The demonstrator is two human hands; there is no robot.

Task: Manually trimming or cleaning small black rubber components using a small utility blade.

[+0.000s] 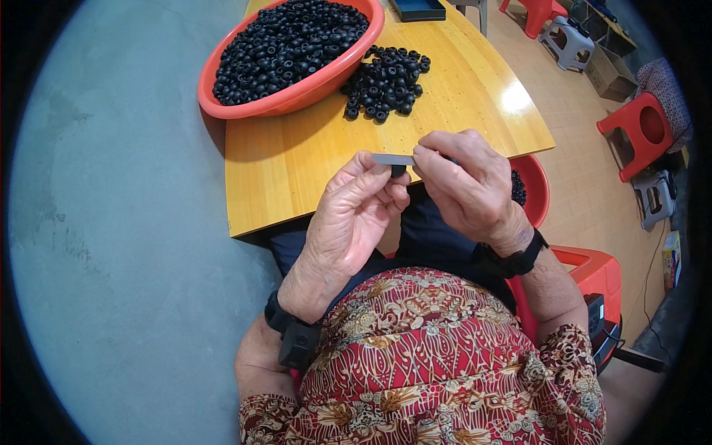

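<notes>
- Pinched between thumb and curled fingers of the left hand (352, 208), mid-frame: small black part (398, 171), apparently for steadying.
- Gripped in the nearly closed right hand (467, 182), right of centre: flat grey strip (391, 159), seemingly braced against the part.
- Upper centre: black pile (386, 83) on yellow table (274, 182) beside full red basin (300, 99), probably for easy reach.

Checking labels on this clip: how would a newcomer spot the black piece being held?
Find the yellow table, then the left hand by its near edge. It holds the black piece, just below a flat grey strip. Unlike the loose heap, this piece is in hand.
</notes>
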